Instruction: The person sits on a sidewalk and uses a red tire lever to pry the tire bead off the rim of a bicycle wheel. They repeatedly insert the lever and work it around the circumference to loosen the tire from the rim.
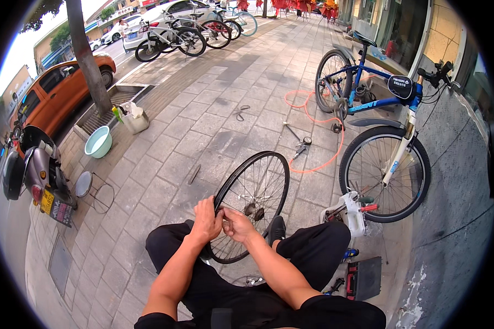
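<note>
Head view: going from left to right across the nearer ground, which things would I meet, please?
Scooter → basin → container → metal bar → wheel → gauge → blue bicycle.

bright daylight | soft shadows | sky (32, 37) washed out | edges fisheye-bent

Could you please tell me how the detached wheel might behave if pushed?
The wheel would probably roll, given its round shape. It may tip over if released, being narrow. Its open, spoked build suggests it is fairly light for its size.
</note>
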`<state>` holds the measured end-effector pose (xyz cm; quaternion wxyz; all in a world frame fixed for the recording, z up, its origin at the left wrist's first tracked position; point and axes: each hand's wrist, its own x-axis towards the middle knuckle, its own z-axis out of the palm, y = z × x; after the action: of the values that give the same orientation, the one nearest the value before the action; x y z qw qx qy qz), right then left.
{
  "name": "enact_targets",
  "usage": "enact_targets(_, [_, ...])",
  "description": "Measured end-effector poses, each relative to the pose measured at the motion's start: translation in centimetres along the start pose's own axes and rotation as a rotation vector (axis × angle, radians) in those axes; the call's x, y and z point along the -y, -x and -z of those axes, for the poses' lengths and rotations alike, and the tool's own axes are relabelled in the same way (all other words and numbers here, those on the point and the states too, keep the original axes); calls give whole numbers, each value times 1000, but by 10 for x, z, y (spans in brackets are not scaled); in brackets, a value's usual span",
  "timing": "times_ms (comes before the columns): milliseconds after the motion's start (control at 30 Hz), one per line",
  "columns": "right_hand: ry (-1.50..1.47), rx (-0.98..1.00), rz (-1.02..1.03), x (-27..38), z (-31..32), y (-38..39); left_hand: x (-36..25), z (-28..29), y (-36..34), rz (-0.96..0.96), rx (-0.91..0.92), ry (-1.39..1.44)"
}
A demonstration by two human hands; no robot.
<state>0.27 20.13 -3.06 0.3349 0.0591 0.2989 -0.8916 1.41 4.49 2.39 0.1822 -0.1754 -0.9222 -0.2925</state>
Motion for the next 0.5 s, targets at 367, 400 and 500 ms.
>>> enact_targets(367, [-20, -259, -158, 19, -17, -17, -3, 2, -7, -92, 46, 87])
enact_targets(400, [25, -276, -188, 24, -19, -15, -2, 2, -7, -97, 56, 104])
enact_targets(500, [79, -336, -321, 30, -19, -22, 0, 5, -9, -87, 123, 118])
